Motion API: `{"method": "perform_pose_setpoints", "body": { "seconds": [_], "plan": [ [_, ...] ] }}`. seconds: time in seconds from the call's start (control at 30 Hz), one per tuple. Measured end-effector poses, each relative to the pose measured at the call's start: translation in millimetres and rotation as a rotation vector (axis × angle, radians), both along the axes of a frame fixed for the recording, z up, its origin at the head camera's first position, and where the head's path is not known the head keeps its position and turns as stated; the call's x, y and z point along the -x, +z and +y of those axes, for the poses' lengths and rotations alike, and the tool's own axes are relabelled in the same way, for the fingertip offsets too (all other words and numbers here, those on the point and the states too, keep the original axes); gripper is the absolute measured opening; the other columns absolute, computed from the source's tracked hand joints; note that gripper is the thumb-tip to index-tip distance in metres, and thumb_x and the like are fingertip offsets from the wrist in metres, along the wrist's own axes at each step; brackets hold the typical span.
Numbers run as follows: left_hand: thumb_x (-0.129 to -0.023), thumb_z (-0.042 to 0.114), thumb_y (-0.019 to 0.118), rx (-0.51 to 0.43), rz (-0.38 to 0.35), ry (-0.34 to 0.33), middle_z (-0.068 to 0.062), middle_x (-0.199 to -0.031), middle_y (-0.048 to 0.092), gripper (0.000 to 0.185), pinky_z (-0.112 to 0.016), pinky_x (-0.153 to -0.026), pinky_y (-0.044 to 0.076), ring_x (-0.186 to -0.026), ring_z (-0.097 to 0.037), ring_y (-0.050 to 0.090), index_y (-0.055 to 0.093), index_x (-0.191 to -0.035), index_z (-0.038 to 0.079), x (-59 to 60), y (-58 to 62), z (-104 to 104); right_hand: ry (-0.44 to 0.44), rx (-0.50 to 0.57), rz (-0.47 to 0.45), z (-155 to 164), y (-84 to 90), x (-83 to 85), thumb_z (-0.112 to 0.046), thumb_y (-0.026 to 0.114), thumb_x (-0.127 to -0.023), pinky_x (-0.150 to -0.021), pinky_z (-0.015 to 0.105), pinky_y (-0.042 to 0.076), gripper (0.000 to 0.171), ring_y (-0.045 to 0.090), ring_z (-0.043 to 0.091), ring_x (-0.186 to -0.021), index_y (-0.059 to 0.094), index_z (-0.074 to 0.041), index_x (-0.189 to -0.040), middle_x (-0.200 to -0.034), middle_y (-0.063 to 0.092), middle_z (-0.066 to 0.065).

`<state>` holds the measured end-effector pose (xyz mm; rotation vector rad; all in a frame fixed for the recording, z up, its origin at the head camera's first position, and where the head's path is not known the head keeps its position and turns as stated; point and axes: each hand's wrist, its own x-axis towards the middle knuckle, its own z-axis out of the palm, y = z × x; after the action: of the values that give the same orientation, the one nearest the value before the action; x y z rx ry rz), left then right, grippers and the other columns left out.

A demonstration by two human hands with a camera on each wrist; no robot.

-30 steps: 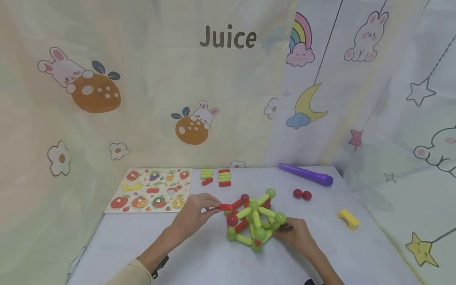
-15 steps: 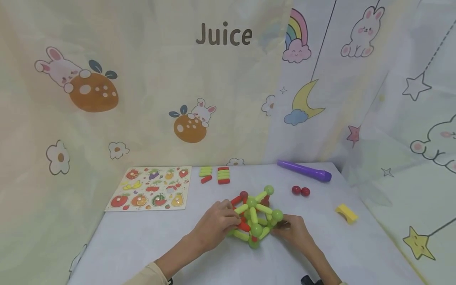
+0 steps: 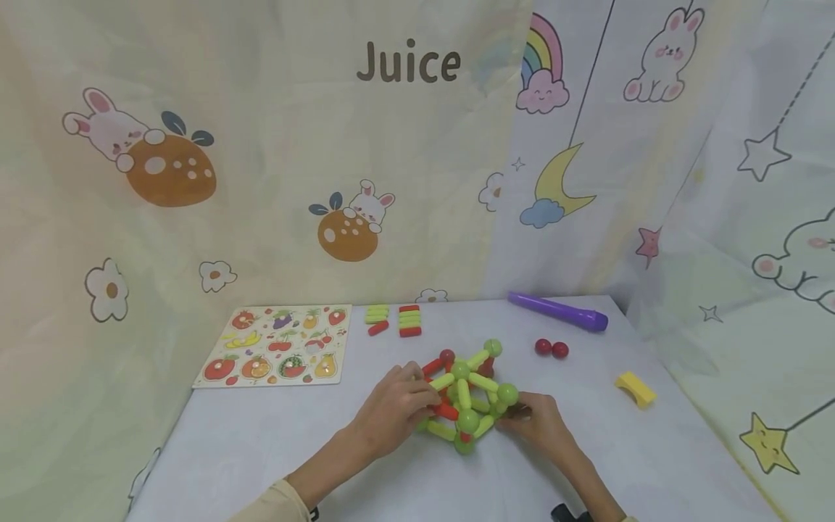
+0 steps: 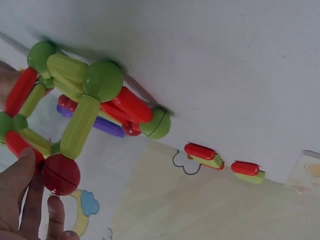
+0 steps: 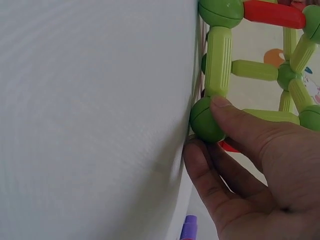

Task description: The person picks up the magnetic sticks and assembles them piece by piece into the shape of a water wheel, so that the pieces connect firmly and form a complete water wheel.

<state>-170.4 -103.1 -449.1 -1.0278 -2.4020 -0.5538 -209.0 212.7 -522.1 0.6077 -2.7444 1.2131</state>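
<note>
Pinching a red rod (image 4: 17, 141) with left hand (image 3: 393, 406), lower centre, green ball (image 5: 204, 121) with right hand (image 3: 538, 426), probably just for steadiness.

Open, many-sided ball-and-rod frame (image 3: 464, 394), green and red, stands on counter (image 3: 261, 449). Left grip (image 3: 394, 406) pinches red rod (image 3: 446, 412) at frame's left; right grip (image 3: 535, 420) holds low green ball (image 5: 206, 121), right side.

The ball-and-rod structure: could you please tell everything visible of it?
The structure is an open frame of glossy, plastic-looking green and red balls joined by lime and red rods. It rests on the white table. The left hand pinches a red rod; the right hand pinches a low green ball.
</note>
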Motion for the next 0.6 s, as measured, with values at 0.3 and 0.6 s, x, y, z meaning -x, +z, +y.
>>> {"method": "perform_pose_setpoints", "body": {
  "seconds": [0.3,0.6],
  "plan": [
    [-0.084,0.014,0.095,-0.045,-0.017,0.055,0.013,-0.097,0.080,0.024,-0.020,-0.075,0.046,-0.096,-0.009,0.059,0.085,-0.105,0.020,-1.4,0.9,-8,0.026,0.008,-0.016,-5,-0.1,0.2,-0.007,0.095,-0.077,-0.077,0.028,0.063,0.033,0.075,0.017,-0.085,0.080,-0.007,-0.107,-0.095,0.080,-0.001],
    [-0.079,0.032,0.098,-0.073,-0.449,0.340,0.003,-0.093,0.069,0.041,-0.029,-0.070,0.054,-0.086,-0.013,0.058,0.073,-0.106,0.013,-7.8,-21.5,-28,-0.028,-0.050,0.022,-11,-1.4,-8.9,-0.013,0.098,-0.074,-0.078,0.029,0.062,0.034,0.073,0.011,-0.084,0.082,-0.011,-0.103,-0.093,0.081,-0.003]
  ]
}}
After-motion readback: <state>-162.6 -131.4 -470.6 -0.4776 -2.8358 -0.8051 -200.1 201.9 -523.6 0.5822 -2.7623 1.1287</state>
